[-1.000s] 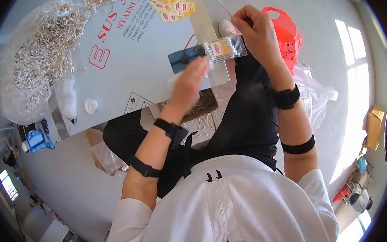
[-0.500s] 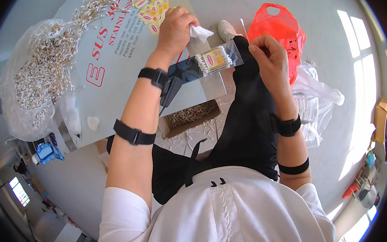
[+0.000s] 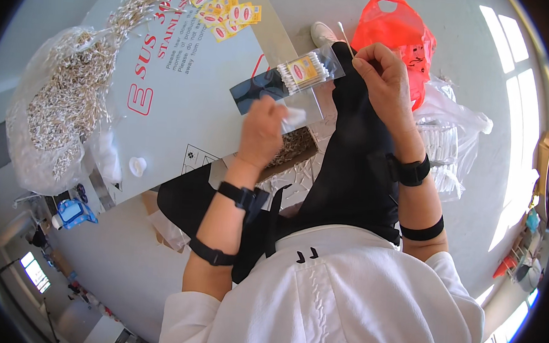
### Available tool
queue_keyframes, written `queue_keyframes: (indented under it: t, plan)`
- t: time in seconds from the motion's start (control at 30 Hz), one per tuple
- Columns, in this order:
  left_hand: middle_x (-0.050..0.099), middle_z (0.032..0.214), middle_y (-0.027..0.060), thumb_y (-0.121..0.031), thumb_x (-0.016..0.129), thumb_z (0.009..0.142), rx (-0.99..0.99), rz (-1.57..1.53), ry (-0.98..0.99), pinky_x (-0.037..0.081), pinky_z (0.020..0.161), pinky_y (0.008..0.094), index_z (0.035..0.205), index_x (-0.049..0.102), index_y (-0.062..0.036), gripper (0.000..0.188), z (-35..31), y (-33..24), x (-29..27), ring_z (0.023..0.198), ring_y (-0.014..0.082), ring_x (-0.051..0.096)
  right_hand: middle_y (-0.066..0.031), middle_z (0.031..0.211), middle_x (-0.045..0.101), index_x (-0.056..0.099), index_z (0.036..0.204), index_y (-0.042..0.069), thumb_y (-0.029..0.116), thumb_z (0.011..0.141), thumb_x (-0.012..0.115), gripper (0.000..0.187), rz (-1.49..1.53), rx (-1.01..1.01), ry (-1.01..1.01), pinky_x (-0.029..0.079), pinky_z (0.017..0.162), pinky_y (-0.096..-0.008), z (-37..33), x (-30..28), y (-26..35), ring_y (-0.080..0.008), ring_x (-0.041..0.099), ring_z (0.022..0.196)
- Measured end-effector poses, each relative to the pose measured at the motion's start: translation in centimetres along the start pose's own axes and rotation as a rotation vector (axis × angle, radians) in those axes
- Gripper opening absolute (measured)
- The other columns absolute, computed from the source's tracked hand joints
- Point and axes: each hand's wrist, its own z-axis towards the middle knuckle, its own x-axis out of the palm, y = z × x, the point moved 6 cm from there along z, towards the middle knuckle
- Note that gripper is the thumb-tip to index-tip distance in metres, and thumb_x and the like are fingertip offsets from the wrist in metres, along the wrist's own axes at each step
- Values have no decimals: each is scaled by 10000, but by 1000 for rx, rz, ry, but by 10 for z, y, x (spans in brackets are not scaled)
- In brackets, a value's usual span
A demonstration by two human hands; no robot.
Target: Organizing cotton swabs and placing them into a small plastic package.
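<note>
Right hand [image 3: 383, 82]: thumb and index fingers pinching single cotton swab [image 3: 341, 31], tip pointing up, just beyond swab packet [image 3: 302, 71]. Packet: clear sleeve, row of swabs, yellow card, lying at right edge of tabletop [image 3: 164, 117]. Left hand [image 3: 262, 133], motion-blurred: fingers curled around crumpled white wad [image 3: 294, 118], near dark strip [image 3: 249, 93]. Farther off on tabletop: yellow cards [image 3: 225, 10], clear bag of loose swabs [image 3: 68, 105].

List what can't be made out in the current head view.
Head view, left hand: motion blur hides its exact grip on the white wad.
Head view, swab: lower end hidden by the right hand.
Head view, cardboard box: left part hidden by the left wrist and hand.
Head view, tabletop: far end cut off by the upper edge.
</note>
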Motion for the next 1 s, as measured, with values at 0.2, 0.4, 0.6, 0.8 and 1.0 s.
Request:
queue_keyframes:
  t: [0.2,0.4,0.6,0.8,1.0]
  plan:
    - [506,849,136,-15,575,777,84,-268,100,488,650,440,859,562,-61,95,-5,-45,13,788,339,579,-21,712,553,575,850,-23,57,884,639,108,-17,-14,-1,435,615,-255,-13,-11,13,-89,490,672]
    - [543,851,141,-26,571,783,148,11,210,523,662,430,904,583,-47,124,27,-48,36,770,353,605,-30,712,555,576,855,-23,49,876,642,99,24,-1,5,433,614,-257,-20,-12,19,-94,495,671]
    - [573,870,138,-31,602,737,-4,-130,384,513,673,457,845,587,-68,115,-9,-32,7,785,351,624,-38,718,555,582,862,-21,48,872,638,89,21,10,22,431,618,-259,-26,-16,16,-101,496,669]
    - [569,863,122,21,586,723,71,-37,477,496,686,456,844,581,-99,170,-34,-22,-11,789,360,612,-74,705,548,568,845,-24,26,843,635,83,6,-8,147,430,600,-283,-25,27,19,-133,505,649]
    - [561,828,151,30,543,775,-520,147,-136,484,647,487,850,543,-66,122,-87,80,-97,790,393,608,-169,720,600,532,817,-18,16,826,628,102,-129,-102,362,469,631,-391,-37,92,26,-352,598,689]
